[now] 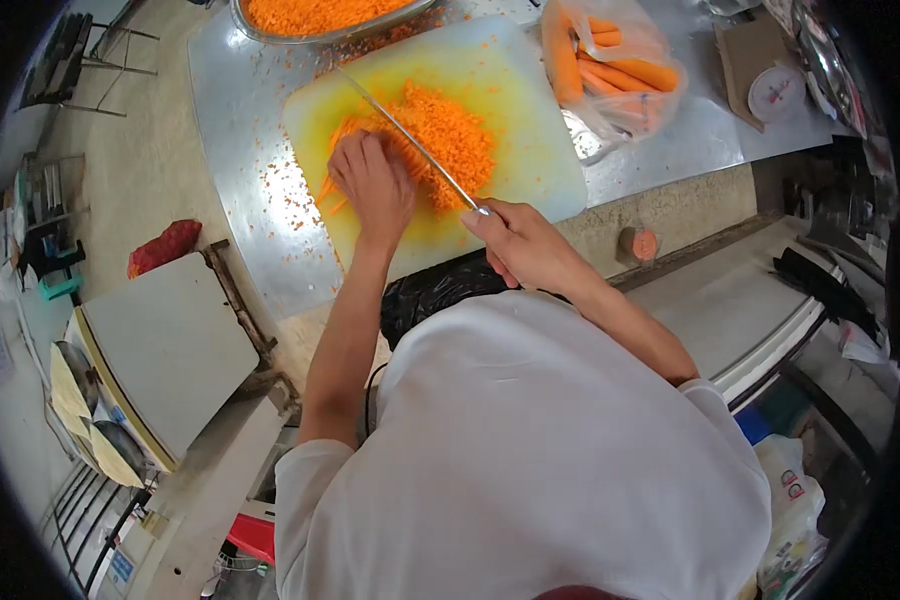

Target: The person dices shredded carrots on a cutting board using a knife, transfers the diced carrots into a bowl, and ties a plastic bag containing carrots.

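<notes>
In the upper centre of the frame, the right hand (525, 240) is gripping the knife (410, 138), fingers closed around its handle, while the blade is slanting toward the upper left over the chopped carrot (460, 145). The left hand (372, 185) is bending over the carrot strips (325, 187) just left of the blade, fingers close together; their tips are hidden, so I cannot tell whether they are pinching or only pressing.

Cutting well here is calling for tucked fingertips, knuckles facing the blade, and a light hold keeping the strips aligned. The blade is passing very near the left fingers, so small, even steps are safer than rushing. Loose bits are spreading over the cutting board (540, 110) and onto the table (240, 150), so gathering the pile inward is likely helping the cuts stay even.
</notes>
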`<state>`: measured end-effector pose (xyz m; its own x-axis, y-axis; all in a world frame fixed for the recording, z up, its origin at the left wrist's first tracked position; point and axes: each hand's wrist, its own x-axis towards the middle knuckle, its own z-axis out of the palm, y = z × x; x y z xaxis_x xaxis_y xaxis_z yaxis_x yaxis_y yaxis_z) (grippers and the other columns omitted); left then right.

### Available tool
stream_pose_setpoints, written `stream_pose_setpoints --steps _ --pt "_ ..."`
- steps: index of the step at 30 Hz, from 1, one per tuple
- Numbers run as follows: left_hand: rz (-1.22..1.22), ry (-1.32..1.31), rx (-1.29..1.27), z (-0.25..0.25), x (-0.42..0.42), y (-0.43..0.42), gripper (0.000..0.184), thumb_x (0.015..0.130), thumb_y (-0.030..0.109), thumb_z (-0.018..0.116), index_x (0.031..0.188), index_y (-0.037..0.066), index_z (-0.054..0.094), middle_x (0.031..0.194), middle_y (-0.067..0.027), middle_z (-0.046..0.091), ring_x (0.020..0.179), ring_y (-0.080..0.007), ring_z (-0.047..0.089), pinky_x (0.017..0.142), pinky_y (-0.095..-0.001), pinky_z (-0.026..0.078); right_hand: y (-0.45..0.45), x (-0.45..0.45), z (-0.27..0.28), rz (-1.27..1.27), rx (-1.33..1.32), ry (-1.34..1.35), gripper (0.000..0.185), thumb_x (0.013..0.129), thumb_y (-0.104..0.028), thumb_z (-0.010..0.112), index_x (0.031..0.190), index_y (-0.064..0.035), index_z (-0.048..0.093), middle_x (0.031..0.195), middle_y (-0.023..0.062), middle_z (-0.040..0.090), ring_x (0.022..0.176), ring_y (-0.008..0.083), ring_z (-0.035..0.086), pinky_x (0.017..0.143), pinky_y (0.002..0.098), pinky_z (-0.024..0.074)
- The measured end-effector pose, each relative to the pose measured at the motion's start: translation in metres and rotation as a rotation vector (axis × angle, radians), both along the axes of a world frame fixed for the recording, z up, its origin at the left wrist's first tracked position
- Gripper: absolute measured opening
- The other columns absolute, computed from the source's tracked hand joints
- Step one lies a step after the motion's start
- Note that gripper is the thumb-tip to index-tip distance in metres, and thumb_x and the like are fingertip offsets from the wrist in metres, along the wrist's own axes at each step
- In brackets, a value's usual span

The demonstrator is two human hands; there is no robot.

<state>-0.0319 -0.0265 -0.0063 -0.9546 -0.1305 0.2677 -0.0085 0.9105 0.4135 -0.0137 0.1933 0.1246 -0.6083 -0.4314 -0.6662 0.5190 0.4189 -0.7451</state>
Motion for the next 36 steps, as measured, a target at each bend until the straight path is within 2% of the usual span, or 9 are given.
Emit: stream_pose_setpoints --steps 4,11,14,18,23,26,29,34,36 --pt "0.07 0.145 -0.19 -0.013 -0.013 0.008 0.023 0.087 0.01 0.063 0.11 0.004 0.063 0.112 -0.0126 0.055 0.112 -0.0353 0.049 0.097 -0.0489 0.036 -0.026 -0.009 -0.031 -0.009 -0.003 0.016 0.05 0.107 -0.048 0.052 0.106 0.0009 0.061 0.058 0.0038 0.052 0.044 0.0155 0.053 0.042 0.0331 0.0423" --pt "0.056 0.138 -0.104 -0.011 -0.012 0.007 0.022 0.083 0.01 0.064 0.105 0.007 0.062 0.11 -0.0127 0.053 0.11 -0.0349 0.048 0.096 -0.0513 0.035 -0.024 -0.007 0.001 -0.012 -0.001 -0.057 0.051 0.108 -0.049 0.049 0.095 -0.0007 0.058 0.055 0.0055 0.053 0.043 0.016 0.053 0.042 0.0342 0.0416" --pt "0.058 0.144 -0.13 -0.018 -0.016 0.004 0.022 0.082 0.009 0.065 0.104 0.007 0.062 0.109 -0.0124 0.053 0.11 -0.0347 0.047 0.096 -0.0519 0.035 -0.037 -0.014 -0.051 -0.015 -0.063 0.044 0.05 0.108 -0.049 0.048 0.092 -0.0018 0.056 0.056 0.0053 0.053 0.043 0.0156 0.053 0.042 0.0339 0.0416" --pt "0.032 0.193 -0.101 -0.006 -0.016 0.008 0.023 0.082 0.009 0.065 0.104 0.008 0.062 0.108 -0.0124 0.052 0.11 -0.0345 0.047 0.095 -0.0512 0.035 -0.029 -0.006 -0.007 -0.072 -0.027 -0.098 0.05 0.108 -0.049 0.048 0.089 -0.0031 0.054 0.057 0.0048 0.053 0.044 0.0147 0.053 0.04 0.0336 0.0416" --pt "0.041 0.116 -0.079 -0.01 -0.014 0.003 0.023 0.083 0.009 0.066 0.106 0.007 0.062 0.108 -0.0128 0.051 0.11 -0.0347 0.047 0.096 -0.0514 0.035 -0.045 -0.011 -0.042 -0.075 -0.016 -0.036 0.049 0.109 -0.048 0.047 0.089 -0.0038 0.054 0.062 0.0064 0.056 0.044 0.0154 0.054 0.041 0.0347 0.0419" --pt "0.012 0.109 -0.085 -0.008 -0.016 0.003 0.024 0.083 0.008 0.066 0.106 0.007 0.062 0.108 -0.0131 0.051 0.111 -0.0354 0.047 0.096 -0.0516 0.035 -0.038 0.002 -0.009 -0.123 -0.062 -0.141 0.049 0.108 -0.048 0.049 0.09 -0.003 0.053 0.062 0.0058 0.055 0.045 0.0151 0.054 0.043 0.0313 0.0436" --pt "0.018 0.136 -0.048 -0.015 -0.011 0.003 0.025 0.082 0.008 0.067 0.106 0.005 0.062 0.108 -0.0136 0.052 0.111 -0.0361 0.047 0.096 -0.0513 0.036 -0.048 0.009 -0.046 -0.136 -0.074 -0.076 0.049 0.107 -0.049 0.049 0.089 -0.0036 0.053 0.062 0.0058 0.055 0.045 0.0152 0.054 0.043 0.0314 0.0431" --pt "-0.083 0.055 -0.082 -0.007 -0.005 -0.013 0.025 0.084 0.01 0.069 0.108 0.005 0.062 0.11 -0.0142 0.053 0.11 -0.0365 0.048 0.096 -0.0511 0.038 -0.038 0.005 0.001 -0.132 -0.033 -0.092 0.051 0.107 -0.05 0.049 0.088 -0.0028 0.053 0.056 0.0054 0.053 0.042 0.0149 0.053 0.04 0.0321 0.0392" --pt "-0.082 0.097 -0.07 -0.003 -0.004 -0.01 0.025 0.085 0.01 0.069 0.108 0.006 0.063 0.11 -0.0141 0.053 0.11 -0.0363 0.048 0.097 -0.0516 0.038 -0.047 0.012 -0.018 -0.116 -0.052 -0.055 0.05 0.107 -0.049 0.049 0.089 -0.0032 0.053 0.058 0.0057 0.053 0.043 0.0148 0.052 0.041 0.0324 0.0407"
